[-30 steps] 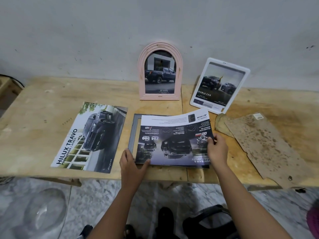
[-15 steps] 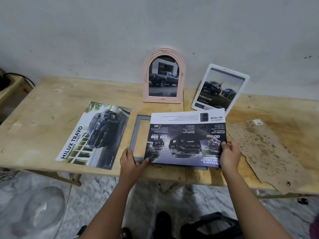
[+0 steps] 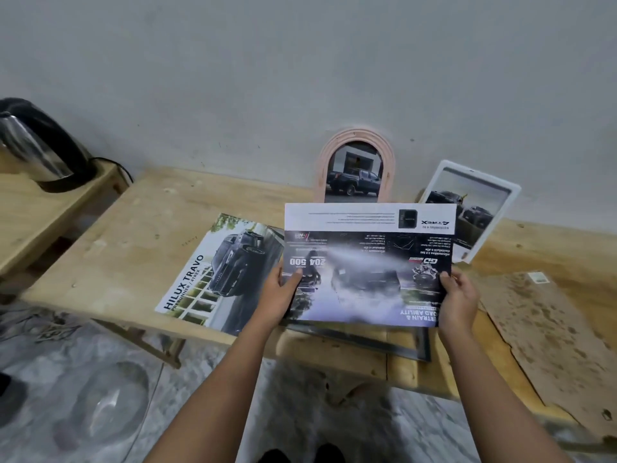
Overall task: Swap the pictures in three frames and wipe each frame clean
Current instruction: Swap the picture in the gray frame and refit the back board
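Observation:
A dark truck brochure picture (image 3: 364, 262) is lifted off the table, upside down to me, held at its lower corners by my left hand (image 3: 278, 295) and my right hand (image 3: 459, 299). Under it lies a flat grey rectangular frame (image 3: 394, 345) near the table's front edge, mostly hidden by the picture. A pink arched frame (image 3: 357, 142) with a truck photo stands against the wall. A white frame (image 3: 480, 202) with a truck photo leans at the back right. A "HILUX TRAVO" picture (image 3: 213, 272) lies flat to the left.
A stained brown backing board (image 3: 551, 335) lies on the right of the wooden table (image 3: 133, 248). A steel kettle (image 3: 36, 148) stands on a side table at the far left. A clear glass lid (image 3: 100, 406) rests on the marble floor below.
Both hands have raised the brochure picture off the grey frame and tilted it up toward me. My left hand moved from the frame's edge onto the picture. My view swung right and down.

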